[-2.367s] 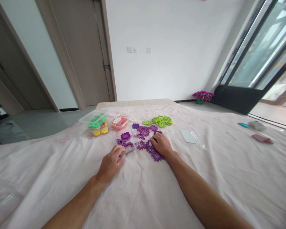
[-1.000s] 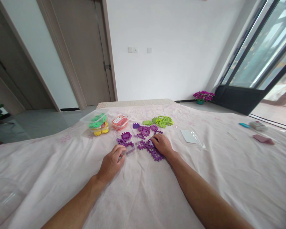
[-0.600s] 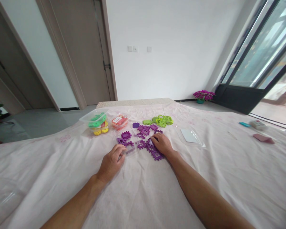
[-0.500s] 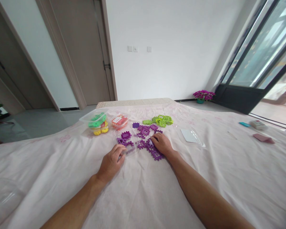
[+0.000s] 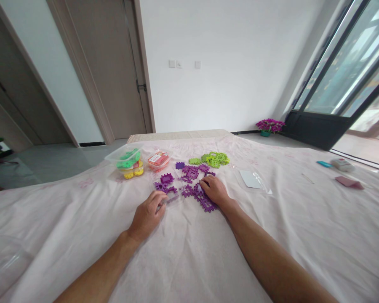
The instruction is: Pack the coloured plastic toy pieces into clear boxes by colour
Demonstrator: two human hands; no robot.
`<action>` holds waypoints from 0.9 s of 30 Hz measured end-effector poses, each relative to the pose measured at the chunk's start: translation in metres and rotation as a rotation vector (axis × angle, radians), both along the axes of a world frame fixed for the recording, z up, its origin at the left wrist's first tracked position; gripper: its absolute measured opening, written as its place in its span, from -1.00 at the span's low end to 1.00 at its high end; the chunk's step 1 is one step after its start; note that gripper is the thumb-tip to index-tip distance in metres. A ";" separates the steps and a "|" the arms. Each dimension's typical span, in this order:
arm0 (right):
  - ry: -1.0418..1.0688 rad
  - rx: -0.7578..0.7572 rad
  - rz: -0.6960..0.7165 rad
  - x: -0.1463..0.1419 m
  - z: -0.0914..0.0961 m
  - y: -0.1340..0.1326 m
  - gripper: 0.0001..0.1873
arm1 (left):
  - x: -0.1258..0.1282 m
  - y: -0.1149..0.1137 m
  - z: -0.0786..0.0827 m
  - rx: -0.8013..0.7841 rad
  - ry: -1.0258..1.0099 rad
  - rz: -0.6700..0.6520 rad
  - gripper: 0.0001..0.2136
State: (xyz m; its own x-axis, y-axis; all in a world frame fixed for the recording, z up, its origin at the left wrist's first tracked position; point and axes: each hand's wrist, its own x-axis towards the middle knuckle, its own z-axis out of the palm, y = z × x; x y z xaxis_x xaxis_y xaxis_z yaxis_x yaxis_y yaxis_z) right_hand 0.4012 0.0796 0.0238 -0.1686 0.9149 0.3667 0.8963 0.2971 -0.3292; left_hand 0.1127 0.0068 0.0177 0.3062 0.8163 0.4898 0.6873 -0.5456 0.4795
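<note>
My left hand [image 5: 149,211] has its fingers closed on the near edge of a clear plastic box [image 5: 177,197]. Inside that box lie several purple interlocking building pieces [image 5: 167,178]. To its right, my right hand [image 5: 214,189] is curled down over a pile of loose purple toothed pieces [image 5: 207,203]. Its fingertips are pressed together at the pieces and partly hide what they grip. More purple pieces [image 5: 191,172] lie just beyond, with a dark violet one [image 5: 180,166] apart from them.
Lime green pieces [image 5: 217,160] lie behind the purple ones. At the left, a box of green pieces [image 5: 129,158] is stacked on one with yellow pieces [image 5: 134,171], beside a labelled box of orange-red pieces [image 5: 158,160]. A clear lid [image 5: 252,180] lies right on the cloth [image 5: 290,210].
</note>
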 end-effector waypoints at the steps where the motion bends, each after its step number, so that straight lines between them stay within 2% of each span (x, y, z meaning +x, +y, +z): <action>1: 0.001 0.004 -0.001 0.000 0.000 0.000 -0.69 | 0.000 0.000 0.000 -0.001 0.001 0.001 -0.75; 7: 0.000 0.002 0.010 -0.001 0.001 -0.001 -0.68 | 0.000 0.000 0.001 0.019 -0.003 0.004 -0.76; 12: 0.084 0.024 -0.046 0.000 0.001 0.000 -0.70 | 0.001 0.000 0.002 0.017 -0.010 0.005 -0.77; 18: 0.415 0.124 -0.105 0.002 -0.003 0.002 -0.70 | 0.001 -0.002 0.004 0.034 -0.009 -0.027 -0.79; 23: 0.767 0.207 -0.091 -0.011 -0.001 0.003 -0.64 | 0.001 -0.002 0.005 0.047 0.008 -0.043 -0.80; 27: 0.841 0.194 -0.049 -0.032 0.009 -0.005 -0.62 | 0.002 -0.004 0.005 0.072 0.045 -0.090 -0.81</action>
State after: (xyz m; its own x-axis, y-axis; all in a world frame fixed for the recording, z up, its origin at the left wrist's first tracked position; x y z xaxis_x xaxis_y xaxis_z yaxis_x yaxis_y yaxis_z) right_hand 0.3691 0.0743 0.0329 0.2671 0.8223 0.5025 0.3907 0.3843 -0.8365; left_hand 0.1142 0.0032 0.0225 0.3996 0.7476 0.5305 0.6543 -0.6379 0.4062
